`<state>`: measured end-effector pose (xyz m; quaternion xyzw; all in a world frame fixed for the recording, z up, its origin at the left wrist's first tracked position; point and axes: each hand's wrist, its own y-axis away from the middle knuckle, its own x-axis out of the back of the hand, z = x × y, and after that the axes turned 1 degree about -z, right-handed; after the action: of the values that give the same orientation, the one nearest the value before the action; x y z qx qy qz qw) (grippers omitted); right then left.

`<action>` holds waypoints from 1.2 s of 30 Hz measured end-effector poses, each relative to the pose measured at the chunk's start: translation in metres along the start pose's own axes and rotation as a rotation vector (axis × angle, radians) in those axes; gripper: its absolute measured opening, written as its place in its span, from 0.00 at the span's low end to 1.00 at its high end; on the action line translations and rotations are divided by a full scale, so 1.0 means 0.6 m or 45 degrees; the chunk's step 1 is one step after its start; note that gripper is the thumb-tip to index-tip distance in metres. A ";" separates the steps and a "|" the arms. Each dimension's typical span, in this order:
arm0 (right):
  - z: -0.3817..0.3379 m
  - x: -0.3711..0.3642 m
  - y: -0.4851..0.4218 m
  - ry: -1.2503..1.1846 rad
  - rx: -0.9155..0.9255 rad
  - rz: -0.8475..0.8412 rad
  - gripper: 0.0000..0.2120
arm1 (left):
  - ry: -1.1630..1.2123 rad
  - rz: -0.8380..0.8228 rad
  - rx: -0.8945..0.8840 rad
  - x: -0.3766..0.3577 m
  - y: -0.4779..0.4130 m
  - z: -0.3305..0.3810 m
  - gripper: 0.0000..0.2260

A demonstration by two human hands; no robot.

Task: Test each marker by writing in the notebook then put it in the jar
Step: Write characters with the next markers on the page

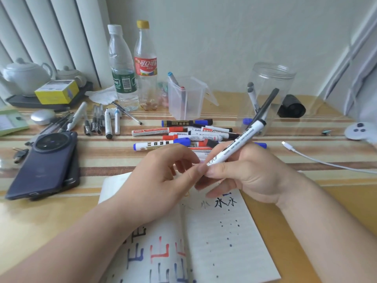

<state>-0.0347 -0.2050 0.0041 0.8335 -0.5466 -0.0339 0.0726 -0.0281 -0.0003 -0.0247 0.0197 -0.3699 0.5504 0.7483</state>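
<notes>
Right hand (251, 176) - its fingers (220, 170) are wrapped round a white marker (242, 137), grasping the lower barrel. The marker is off the page, tilted up and to the right. Its black cap end sits in front of the jar (271, 78) on my feed.

Left hand (161, 180) is just beside it, fingers loosely curled, with the index tip at the marker's low end. I cannot tell if it is pinching the marker or only touching it.

Both hands hover over the open notebook (228, 242), which lies flat on the tabletop (285, 211). It has black, blue and red strokes on both pages and ink dots on the right page.

The jar is clear and stands upright at the back right, with a few markers leaning inside.

The loose marker pile (183, 131) lies between the notebook and the jar - red, blue and black caps.

A square clear tub (189, 103) behind the pile holds two markers. Two bottles (122, 68) stand to its left. A dark phone (44, 164) lies far left, and a white cable (318, 160) runs in from the right.
</notes>
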 end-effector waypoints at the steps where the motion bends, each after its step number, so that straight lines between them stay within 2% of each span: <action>1: 0.003 -0.002 -0.002 0.069 0.023 0.014 0.06 | 0.005 -0.058 -0.014 0.002 0.001 0.001 0.09; 3: 0.008 -0.004 -0.007 0.104 0.061 0.053 0.07 | 0.006 -0.118 -0.035 0.004 0.003 0.002 0.11; 4: 0.009 -0.003 -0.009 0.028 0.076 0.051 0.06 | -0.005 -0.111 -0.043 0.004 0.003 0.001 0.12; 8: 0.005 0.001 -0.013 -0.299 0.169 0.151 0.06 | -0.063 -0.005 -0.050 0.002 -0.004 -0.006 0.04; 14: 0.023 -0.034 -0.023 -0.085 0.375 0.246 0.09 | -0.189 -0.119 -0.162 0.005 -0.001 0.006 0.03; 18: 0.019 -0.045 -0.023 0.060 0.545 0.349 0.11 | -0.080 -0.235 -0.181 0.005 0.000 0.013 0.07; 22: 0.015 -0.048 -0.018 -0.040 0.560 0.294 0.11 | -0.073 -0.220 -0.170 0.005 0.000 0.014 0.09; 27: 0.013 -0.043 -0.016 -0.096 0.560 0.287 0.10 | -0.077 -0.193 -0.182 0.004 -0.002 0.007 0.05; 30: 0.010 -0.028 -0.015 -0.084 0.578 0.412 0.09 | 0.153 -0.214 -0.002 0.011 0.002 0.001 0.17; 33: -0.007 0.001 -0.003 -0.158 0.558 0.565 0.07 | 0.367 -0.130 0.040 0.017 0.000 -0.010 0.26; 34: -0.014 0.007 0.003 -0.150 0.531 0.557 0.06 | 0.422 -0.119 0.054 0.018 -0.002 -0.013 0.28; 36: -0.027 0.009 0.018 -0.035 0.431 0.386 0.07 | 0.515 -0.142 0.095 0.019 -0.002 -0.015 0.29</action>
<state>-0.0399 -0.2127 0.0216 0.7415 -0.6646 0.0582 -0.0717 -0.0210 0.0123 -0.0239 -0.0429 -0.1899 0.5142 0.8353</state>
